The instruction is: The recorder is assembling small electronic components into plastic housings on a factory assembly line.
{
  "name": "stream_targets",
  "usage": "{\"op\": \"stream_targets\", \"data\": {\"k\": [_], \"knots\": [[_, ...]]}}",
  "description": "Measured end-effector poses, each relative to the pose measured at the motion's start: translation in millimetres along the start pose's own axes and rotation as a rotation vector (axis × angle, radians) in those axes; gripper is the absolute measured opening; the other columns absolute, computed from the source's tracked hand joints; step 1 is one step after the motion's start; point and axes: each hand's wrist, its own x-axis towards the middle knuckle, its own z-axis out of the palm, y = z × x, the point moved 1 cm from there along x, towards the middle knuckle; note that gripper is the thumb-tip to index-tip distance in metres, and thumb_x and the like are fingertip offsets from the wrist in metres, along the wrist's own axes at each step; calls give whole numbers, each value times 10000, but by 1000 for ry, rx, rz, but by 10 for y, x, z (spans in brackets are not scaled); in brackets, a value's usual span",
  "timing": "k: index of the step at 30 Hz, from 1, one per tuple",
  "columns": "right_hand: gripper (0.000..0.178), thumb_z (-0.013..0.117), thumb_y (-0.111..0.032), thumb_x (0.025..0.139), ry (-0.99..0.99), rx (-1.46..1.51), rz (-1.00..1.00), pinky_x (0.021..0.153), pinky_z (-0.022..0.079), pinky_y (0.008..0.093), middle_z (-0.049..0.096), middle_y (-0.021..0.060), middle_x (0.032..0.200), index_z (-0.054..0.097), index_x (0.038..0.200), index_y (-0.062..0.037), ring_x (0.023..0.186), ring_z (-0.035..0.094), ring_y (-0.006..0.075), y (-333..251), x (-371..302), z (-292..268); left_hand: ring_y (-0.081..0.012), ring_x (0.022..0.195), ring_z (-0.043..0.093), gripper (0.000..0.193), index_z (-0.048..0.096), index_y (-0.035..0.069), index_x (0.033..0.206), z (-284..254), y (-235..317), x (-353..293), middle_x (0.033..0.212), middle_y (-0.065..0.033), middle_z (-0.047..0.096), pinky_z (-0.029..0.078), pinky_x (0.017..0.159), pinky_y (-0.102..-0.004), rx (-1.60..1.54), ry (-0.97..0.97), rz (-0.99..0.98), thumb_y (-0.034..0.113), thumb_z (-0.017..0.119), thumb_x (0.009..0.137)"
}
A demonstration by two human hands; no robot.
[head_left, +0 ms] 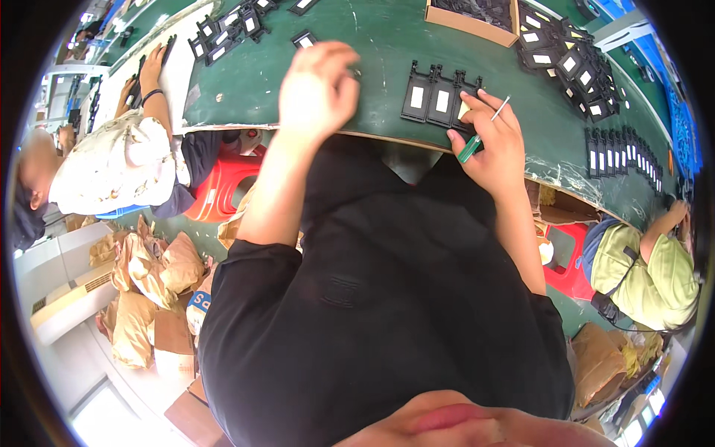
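Note:
Three black plastic frames with pale labels lie side by side near the table's front edge; one is the middle frame [442, 101]. At the right-hand one, my right hand [497, 149] rests its fingertips on the frame. That hand also grips a small screwdriver [469, 149] with a green handle, its metal shaft pointing up and right between the fingers. My left hand [319, 89] hovers over the table farther left, somewhat blurred, fingers loosely bent and thumb apart, with nothing visible in it. Just beyond it lies a single black frame [304, 39], partly covered by the hand.
More frames lie loose at far left [227, 31]. A frame pile [570, 63] and a cardboard box [477, 22] of black parts stand at far right. A leaning frame row [622, 153] lines the right side. Co-workers sit left [112, 164] and right [640, 276].

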Motion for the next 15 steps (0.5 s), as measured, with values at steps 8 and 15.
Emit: {"op": "stream_targets", "data": {"k": [8, 15], "knots": [[259, 810, -141, 773, 18, -63, -27, 929, 529, 470, 722, 84, 1231, 608, 921, -74, 1199, 639, 359, -11, -10, 23, -293, 1239, 621, 263, 780, 120, 1127, -265, -726, -198, 1123, -52, 720, 466, 1047, -479, 338, -235, -6, 174, 702, 881], [254, 803, -144, 780, 12, -81, -33, 927, 531, 461, 724, 80, 1231, 607, 924, -73, 1197, 642, 351, 9, 1, 41, -325, 867, 645, 229, 773, 50, 1011, -44, 98, -276, 883, -112, 651, 544, 797, -423, -13, -201, -93, 222, 760, 860]]}}
